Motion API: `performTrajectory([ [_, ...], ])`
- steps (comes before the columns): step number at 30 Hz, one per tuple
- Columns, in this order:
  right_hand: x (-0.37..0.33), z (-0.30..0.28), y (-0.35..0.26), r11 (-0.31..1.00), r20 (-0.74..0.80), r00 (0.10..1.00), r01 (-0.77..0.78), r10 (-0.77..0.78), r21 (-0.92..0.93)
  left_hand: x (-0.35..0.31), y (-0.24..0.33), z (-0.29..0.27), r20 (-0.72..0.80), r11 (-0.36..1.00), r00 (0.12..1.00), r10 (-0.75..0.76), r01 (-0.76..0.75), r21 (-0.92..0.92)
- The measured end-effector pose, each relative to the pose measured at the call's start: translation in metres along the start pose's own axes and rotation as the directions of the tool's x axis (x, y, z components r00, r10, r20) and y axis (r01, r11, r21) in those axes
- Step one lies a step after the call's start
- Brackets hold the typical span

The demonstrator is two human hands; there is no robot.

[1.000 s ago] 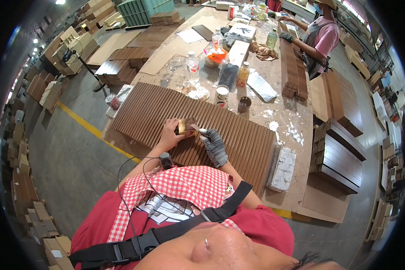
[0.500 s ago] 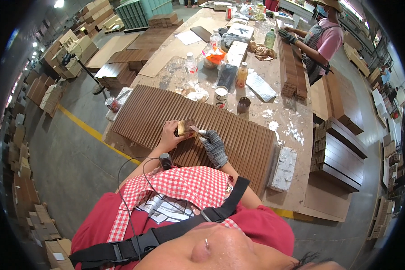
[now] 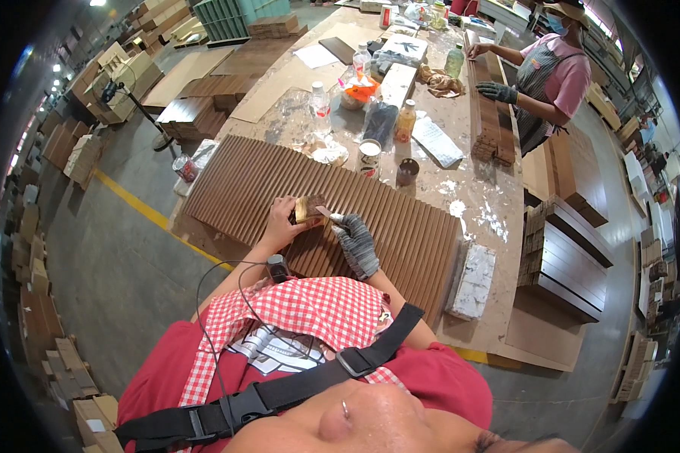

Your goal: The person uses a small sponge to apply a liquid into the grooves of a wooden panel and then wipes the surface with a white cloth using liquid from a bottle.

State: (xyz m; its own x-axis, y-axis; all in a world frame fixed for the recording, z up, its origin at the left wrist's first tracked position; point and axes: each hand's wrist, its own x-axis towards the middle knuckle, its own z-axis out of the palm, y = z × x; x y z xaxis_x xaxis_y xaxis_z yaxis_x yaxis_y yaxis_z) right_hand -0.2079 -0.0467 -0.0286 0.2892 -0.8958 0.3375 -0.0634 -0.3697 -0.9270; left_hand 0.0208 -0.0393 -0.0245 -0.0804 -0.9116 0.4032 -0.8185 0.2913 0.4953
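My bare left hand point(image 3: 282, 224) is closed on a small dark brown block with a pale yellow side point(image 3: 303, 210); its exact kind is unclear. In my right hand point(image 3: 357, 247), which wears a grey knit glove, is a small flat blade like a putty knife point(image 3: 323, 212). The blade's tip meets or nearly meets the block's brown face. Both hands are over a row of narrow brown wooden strips point(image 3: 385, 226), laid side by side on the worktable. The right fingers hide the blade's handle.
An open white can point(image 3: 369, 157), a dark round cup point(image 3: 407, 171) and an amber bottle point(image 3: 404, 121) stand beyond the strips. A white-wrapped block point(image 3: 472, 281) lies to the right. Across the table, a co-worker point(image 3: 555, 75) handles stacked brown boards point(image 3: 493, 113).
My hands stay almost in place, the blade still at the block. Across the table, the co-worker's gloved hand has moved nearer along the boards, and the two hands are now farther apart.
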Motion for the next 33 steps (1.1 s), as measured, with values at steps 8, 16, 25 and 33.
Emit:
performTrajectory([
  [8, 0.001, -0.003, 0.003, 0.998, 0.01, 0.999, -0.051, 0.051, -0.038, 0.004, 0.004, 0.0, -0.005, 1.0, 1.0, -0.016, 0.016, 0.001],
  [16, 0.006, 0.001, 0.012, 1.0, -0.019, 1.0, -0.01, 0.011, 0.022, 0.006, 0.002, 0.001, 0.019, 0.998, 0.998, -0.056, 0.056, -0.009],
  [25, 0.007, -0.004, 0.004, 0.999, -0.004, 1.0, 0.024, -0.025, -0.048, 0.008, 0.005, 0.003, -0.029, 0.997, 0.999, -0.025, 0.023, -0.071],
  [33, 0.006, -0.007, 0.003, 0.999, -0.001, 1.0, -0.01, 0.01, -0.046, 0.008, 0.008, 0.001, -0.025, 0.999, 0.999, -0.019, 0.018, -0.05],
])
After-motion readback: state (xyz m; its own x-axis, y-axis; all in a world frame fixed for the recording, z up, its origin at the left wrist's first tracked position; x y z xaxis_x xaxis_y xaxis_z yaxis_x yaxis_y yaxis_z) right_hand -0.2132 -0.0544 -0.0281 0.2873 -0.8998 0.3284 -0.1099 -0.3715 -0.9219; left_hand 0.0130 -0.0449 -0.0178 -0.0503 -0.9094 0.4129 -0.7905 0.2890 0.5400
